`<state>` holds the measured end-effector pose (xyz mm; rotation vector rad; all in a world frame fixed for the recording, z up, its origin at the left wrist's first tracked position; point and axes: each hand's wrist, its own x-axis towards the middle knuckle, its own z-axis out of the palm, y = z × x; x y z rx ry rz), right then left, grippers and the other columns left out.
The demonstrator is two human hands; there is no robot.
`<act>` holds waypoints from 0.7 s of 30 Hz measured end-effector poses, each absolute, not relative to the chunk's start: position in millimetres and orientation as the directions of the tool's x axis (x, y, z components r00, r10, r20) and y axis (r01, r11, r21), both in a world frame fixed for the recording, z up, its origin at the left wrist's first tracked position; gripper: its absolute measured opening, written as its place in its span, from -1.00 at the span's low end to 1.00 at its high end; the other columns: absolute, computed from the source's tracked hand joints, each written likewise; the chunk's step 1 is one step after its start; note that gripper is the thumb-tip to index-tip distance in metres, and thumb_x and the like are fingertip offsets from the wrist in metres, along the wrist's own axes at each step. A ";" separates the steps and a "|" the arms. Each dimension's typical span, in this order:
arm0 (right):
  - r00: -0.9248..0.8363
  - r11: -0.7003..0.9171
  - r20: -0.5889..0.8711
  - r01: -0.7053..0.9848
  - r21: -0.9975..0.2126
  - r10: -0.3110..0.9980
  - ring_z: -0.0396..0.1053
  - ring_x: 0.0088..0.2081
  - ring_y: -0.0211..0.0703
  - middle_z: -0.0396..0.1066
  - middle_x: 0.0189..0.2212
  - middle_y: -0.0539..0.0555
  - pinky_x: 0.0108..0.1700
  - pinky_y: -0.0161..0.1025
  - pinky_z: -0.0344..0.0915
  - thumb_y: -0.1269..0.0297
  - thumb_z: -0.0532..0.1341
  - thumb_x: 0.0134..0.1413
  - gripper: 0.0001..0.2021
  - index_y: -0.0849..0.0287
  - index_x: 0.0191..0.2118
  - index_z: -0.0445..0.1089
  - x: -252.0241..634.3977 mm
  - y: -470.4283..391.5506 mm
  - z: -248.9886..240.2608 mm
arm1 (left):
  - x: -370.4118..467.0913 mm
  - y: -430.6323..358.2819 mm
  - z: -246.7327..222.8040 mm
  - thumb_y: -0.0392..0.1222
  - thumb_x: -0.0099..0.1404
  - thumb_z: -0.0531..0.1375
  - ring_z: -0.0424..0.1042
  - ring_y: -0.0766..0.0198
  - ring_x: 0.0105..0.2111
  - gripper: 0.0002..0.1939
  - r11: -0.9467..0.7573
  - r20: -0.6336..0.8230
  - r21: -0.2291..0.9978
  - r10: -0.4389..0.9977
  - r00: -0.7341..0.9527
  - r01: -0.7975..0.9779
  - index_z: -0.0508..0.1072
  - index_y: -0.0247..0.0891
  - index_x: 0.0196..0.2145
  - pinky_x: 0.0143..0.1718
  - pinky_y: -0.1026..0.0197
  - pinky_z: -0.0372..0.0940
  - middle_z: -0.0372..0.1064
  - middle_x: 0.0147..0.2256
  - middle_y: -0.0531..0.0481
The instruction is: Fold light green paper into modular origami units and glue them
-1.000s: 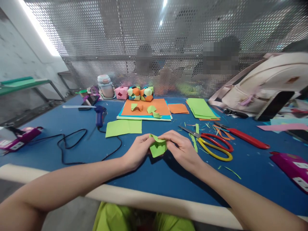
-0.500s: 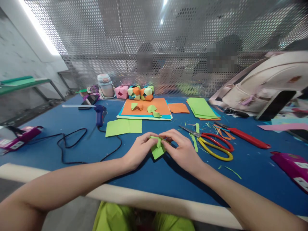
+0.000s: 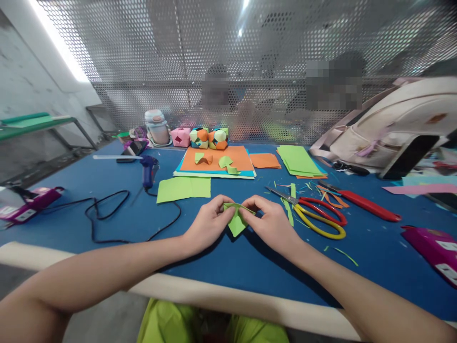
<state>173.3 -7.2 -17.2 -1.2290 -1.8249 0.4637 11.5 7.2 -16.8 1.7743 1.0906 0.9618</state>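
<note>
A small piece of folded green paper [image 3: 237, 225] is held up between my two hands, just above the blue table. My left hand [image 3: 210, 224] pinches its left side, with the thumb on the near face. On the right side, my right hand [image 3: 273, 224] grips it the same way. The fingers behind the paper are partly hidden. Beyond my left hand lies a creased green sheet [image 3: 183, 189]. Scissors [image 3: 317, 212] with red and yellow handles rest to the right of my right hand, among thin paper scraps [image 3: 291, 209].
Folded paper cubes [image 3: 199, 137] and a bottle [image 3: 157, 127] stand at the back. Orange paper [image 3: 235, 157] holds curled green pieces. A glue gun [image 3: 148, 171] with its cord is at left. Green sheets [image 3: 298, 159], a red-handled cutter [image 3: 371, 205], a backpack [image 3: 396, 124] and a purple power strip [image 3: 432, 250] are right.
The folded green paper has opened out a little between my fingers and shows a wider top edge. Both hands have shifted only slightly, and the right fingers have spread along the edge.
</note>
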 end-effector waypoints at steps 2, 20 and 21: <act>-0.146 0.459 0.463 0.558 -0.691 0.874 0.26 -0.48 -0.28 0.33 -0.54 -0.04 -0.40 -0.34 0.19 0.36 0.14 0.04 -0.89 0.17 -0.48 0.33 173.4 -7.6 -17.2 | 11.0 7.3 -15.8 -0.10 0.26 0.05 0.20 0.37 -0.47 -0.78 -0.295 0.189 0.905 0.924 0.332 0.306 0.38 -0.29 -0.33 -0.45 0.34 0.14 0.26 -0.49 0.09; -0.145 0.406 0.395 0.550 -0.730 0.907 0.31 -0.46 -0.23 0.42 -0.44 0.04 -0.41 -0.30 0.23 0.19 0.17 0.03 -0.80 0.20 -0.30 0.41 176.3 -6.9 -16.3 | 12.2 13.3 -18.3 -0.15 0.19 0.12 0.16 0.42 -0.55 -0.86 -0.182 0.153 0.971 0.970 0.188 0.153 0.35 -0.30 -0.40 -0.50 0.35 0.10 0.21 -0.55 0.13; -0.149 0.380 0.363 0.571 -0.728 0.920 0.28 -0.49 -0.25 0.39 -0.49 0.02 -0.44 -0.31 0.20 0.17 0.18 0.02 -0.82 0.19 -0.36 0.39 175.5 -6.8 -16.4 | 12.6 14.2 -19.5 -0.16 0.17 0.13 0.18 0.41 -0.54 -0.87 -0.158 0.138 0.981 0.977 0.164 0.117 0.34 -0.29 -0.40 -0.50 0.35 0.11 0.22 -0.54 0.13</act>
